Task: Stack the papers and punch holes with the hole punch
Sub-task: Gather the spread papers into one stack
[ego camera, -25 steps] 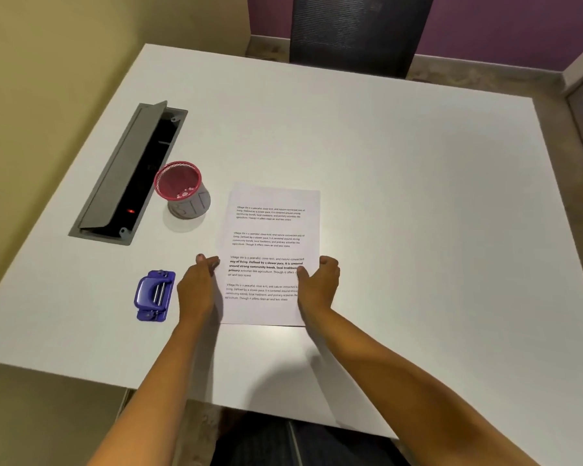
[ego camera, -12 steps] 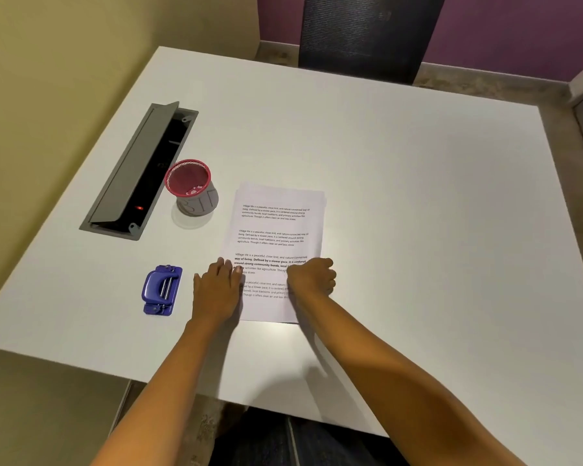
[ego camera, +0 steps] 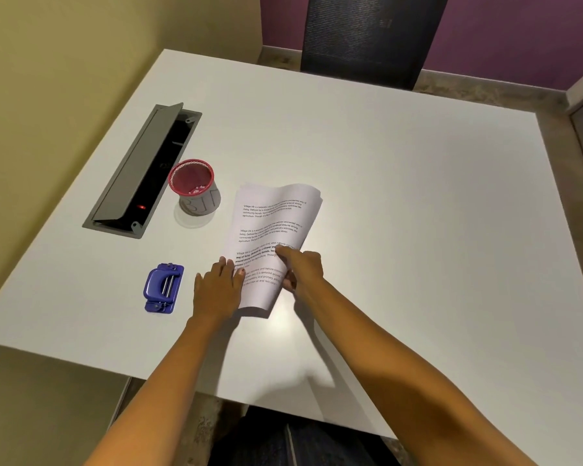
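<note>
A stack of printed white papers (ego camera: 270, 227) lies near the middle of the white table (ego camera: 401, 196). Its right side is lifted and curled upward. My right hand (ego camera: 302, 269) grips that right edge, thumb on top and fingers underneath. My left hand (ego camera: 219, 289) lies flat with straight fingers, pressing on the stack's lower left edge. A blue hole punch (ego camera: 163, 286) sits on the table just left of my left hand, untouched.
A red mesh cup (ego camera: 194, 186) stands left of the papers' far end. Beyond it an open grey cable tray (ego camera: 138, 173) is set into the table. A dark chair (ego camera: 371, 35) stands at the far side. The table's near edge runs just below my forearms.
My right hand has taken hold of the papers' right edge and lifted it, so the stack now curls up. My left hand stays pressed at the left edge.
</note>
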### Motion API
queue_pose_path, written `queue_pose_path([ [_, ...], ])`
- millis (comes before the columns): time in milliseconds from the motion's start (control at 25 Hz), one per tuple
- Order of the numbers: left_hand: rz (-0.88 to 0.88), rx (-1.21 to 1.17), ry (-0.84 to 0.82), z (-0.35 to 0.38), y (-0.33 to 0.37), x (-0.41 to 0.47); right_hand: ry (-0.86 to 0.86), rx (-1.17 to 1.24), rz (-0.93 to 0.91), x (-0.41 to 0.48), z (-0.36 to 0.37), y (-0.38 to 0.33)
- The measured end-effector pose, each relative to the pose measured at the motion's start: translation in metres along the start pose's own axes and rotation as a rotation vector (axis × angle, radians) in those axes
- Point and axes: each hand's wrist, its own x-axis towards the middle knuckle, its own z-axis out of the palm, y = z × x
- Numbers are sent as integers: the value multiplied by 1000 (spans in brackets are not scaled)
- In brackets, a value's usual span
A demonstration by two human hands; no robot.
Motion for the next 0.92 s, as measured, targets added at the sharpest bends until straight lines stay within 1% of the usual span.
queue_pose_path([
  [160,-4,-4,-9,1,-2,0,-73,105,-6,0,-2,-3],
  [240,11,6,-11,1,-2,-1,-41,101,-19,0,-6,-3],
  [320,36,8,-6,2,-3,-1,83,-90,-97,-3,-13,-4],
  [440,62,-53,-31,4,-6,-2,242,-379,-314,-9,-30,-3],
  [560,100,-308,-56,4,-3,-6,311,-516,-497,-12,-54,4],
  [640,57,-500,-8,3,4,-11,321,-538,-570,-16,-72,6],
  [720,-26,-665,34,-2,13,-14,315,-512,-612,-21,-91,4],
  [800,-101,-827,8,-11,25,-12,289,-472,-637,-28,-109,-1],
  [840,-112,-922,-20,-16,30,-10,267,-458,-652,-32,-117,-2],
  [920,-44,-1127,-90,-25,41,-8,217,-429,-664,-38,-130,-5],
])
